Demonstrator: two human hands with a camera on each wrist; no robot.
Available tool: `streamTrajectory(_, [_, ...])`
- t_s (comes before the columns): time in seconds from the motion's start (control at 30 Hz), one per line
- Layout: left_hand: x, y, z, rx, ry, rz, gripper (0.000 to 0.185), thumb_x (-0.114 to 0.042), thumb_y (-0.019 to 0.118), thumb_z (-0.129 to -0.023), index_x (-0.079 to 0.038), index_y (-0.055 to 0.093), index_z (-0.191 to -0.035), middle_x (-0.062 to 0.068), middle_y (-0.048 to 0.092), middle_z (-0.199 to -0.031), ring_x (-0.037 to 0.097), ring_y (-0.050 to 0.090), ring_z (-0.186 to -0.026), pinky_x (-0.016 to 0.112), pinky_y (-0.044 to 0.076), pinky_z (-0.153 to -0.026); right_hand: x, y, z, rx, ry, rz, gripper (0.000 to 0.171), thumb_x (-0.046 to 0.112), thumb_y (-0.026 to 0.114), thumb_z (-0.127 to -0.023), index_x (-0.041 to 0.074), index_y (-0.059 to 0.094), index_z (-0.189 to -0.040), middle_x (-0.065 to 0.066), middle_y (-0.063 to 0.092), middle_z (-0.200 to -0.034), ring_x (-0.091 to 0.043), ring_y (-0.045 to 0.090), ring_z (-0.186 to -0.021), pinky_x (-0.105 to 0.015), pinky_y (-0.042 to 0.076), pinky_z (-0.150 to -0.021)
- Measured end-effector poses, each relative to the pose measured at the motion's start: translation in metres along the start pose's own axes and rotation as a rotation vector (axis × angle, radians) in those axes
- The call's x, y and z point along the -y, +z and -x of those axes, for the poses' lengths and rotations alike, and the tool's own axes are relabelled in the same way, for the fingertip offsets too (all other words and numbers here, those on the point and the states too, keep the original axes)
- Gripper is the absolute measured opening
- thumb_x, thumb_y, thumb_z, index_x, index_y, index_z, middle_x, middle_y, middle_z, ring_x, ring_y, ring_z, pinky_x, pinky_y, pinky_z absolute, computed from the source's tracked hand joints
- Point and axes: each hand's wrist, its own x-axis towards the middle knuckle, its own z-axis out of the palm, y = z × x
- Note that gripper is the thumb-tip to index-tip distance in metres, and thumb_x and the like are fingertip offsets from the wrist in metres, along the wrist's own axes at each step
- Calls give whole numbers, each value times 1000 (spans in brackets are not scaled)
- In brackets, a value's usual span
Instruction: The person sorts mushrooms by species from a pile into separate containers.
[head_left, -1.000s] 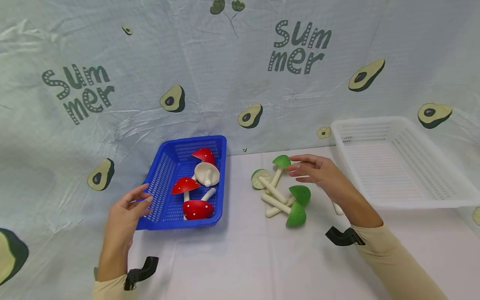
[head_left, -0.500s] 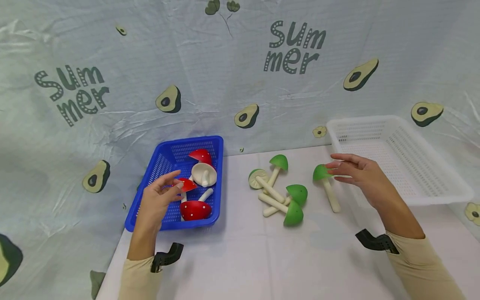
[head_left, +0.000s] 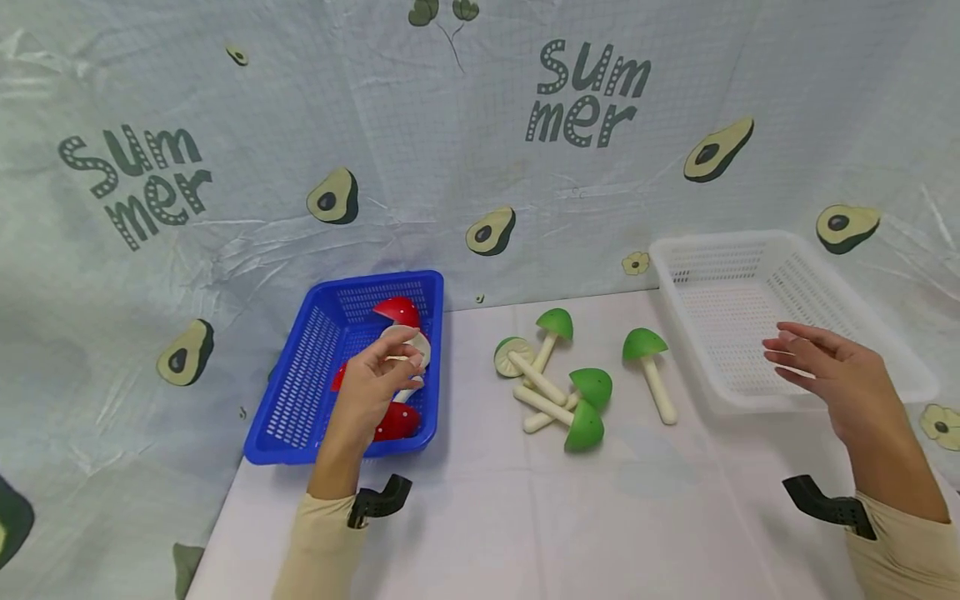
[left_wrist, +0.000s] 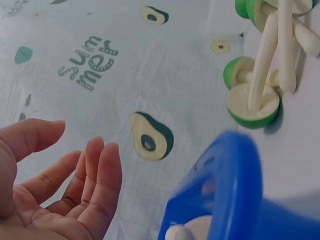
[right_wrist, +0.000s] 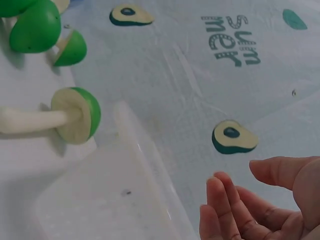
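My left hand (head_left: 369, 396) hovers over the blue basket (head_left: 258, 442) with its fingers loosely bent, holding nothing. Inside that basket lie several red-capped toy mushrooms with white dots, such as this red mushroom (head_left: 397, 422); my hand partly hides them. To the right, my right hand (head_left: 847, 383) is above the near side of the white basket (head_left: 757, 333), also with nothing in its relaxed fingers. Between the baskets several green-capped toy mushrooms lie in a crossed pile, one of them a green mushroom (head_left: 585, 427). A separate green mushroom (head_left: 647, 345) lies beside the white basket.
A white cloth (head_left: 480, 517) covers the table. Behind it hangs a pale backdrop (head_left: 420, 150) printed with avocados and lettering. The rim of the blue basket stands close to my left hand in the left wrist view.
My left hand has moved rightward from the blue basket's left edge to above the red mushrooms. My right hand has moved right, from the green mushrooms to the white basket, uncovering the separate green mushroom.
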Motion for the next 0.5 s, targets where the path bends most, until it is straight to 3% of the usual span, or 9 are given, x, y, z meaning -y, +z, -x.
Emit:
streamTrajectory(0.27, [-1,29,-3,86,32,46,42,-12,65,-99,-9,59,-141,16,59,-115,24,67,-97,32,62,-83,-12,-34,6,-318,104,-11,17,33,68,-95,26,64,-111,22,69,-83,3,68,-68,-11,55,-58])
streamTrajectory(0.4, [-1,42,-4,127,37,56,43,-8,63,-100,-8,58,-142,17,60,-115,28,67,-99,33,62,-83,-15,-48,10,-497,149,-49,7,25,62,-101,30,63,-107,21,64,-81,5,63,-63,-9,52,-53])
streamTrajectory(0.5, [0,52,-6,146,43,51,40,-5,61,-99,-9,60,-140,16,61,-113,32,68,-100,33,62,-82,-16,-55,12,-659,210,-51,15,20,58,-104,33,63,-101,22,59,-84,6,57,-66,-6,48,-50])
